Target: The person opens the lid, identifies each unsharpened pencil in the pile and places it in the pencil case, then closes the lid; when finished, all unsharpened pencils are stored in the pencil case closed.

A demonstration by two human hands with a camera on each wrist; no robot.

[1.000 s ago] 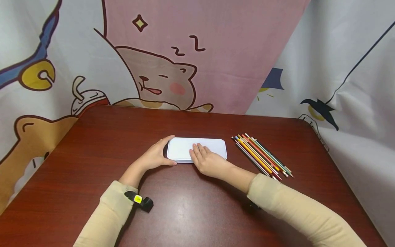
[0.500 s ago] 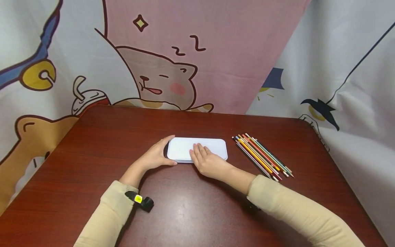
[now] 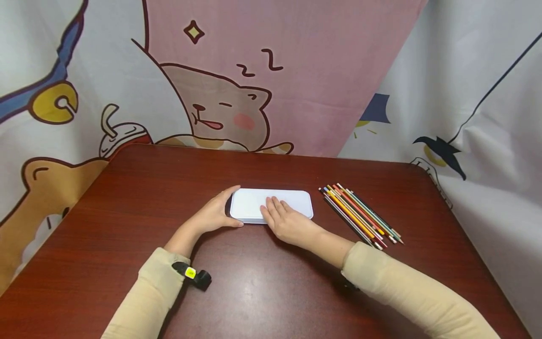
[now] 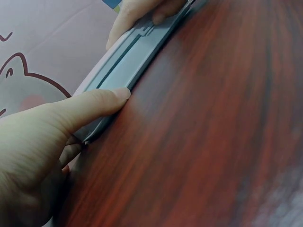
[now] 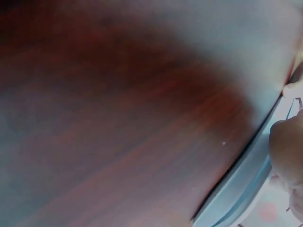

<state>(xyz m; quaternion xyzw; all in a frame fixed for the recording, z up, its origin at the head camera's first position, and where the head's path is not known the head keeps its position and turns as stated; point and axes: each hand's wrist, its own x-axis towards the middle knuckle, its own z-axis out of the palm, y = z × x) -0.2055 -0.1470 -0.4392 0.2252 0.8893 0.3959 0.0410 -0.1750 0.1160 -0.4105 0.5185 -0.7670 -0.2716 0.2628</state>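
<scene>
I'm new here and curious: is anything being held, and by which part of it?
Yes: the left grip holds the white lidded case by its left end; the right grip rests on top.

Smooth plastic with a low sheen is suggested by the box (image 3: 247, 203). Wood grain is shown across the table (image 3: 254, 292), its glossy finish marked by glare. The backdrop (image 3: 330, 70) is formed of creased, printed cloth; matt fabric is seen in the sleeves (image 3: 154, 282).
</scene>
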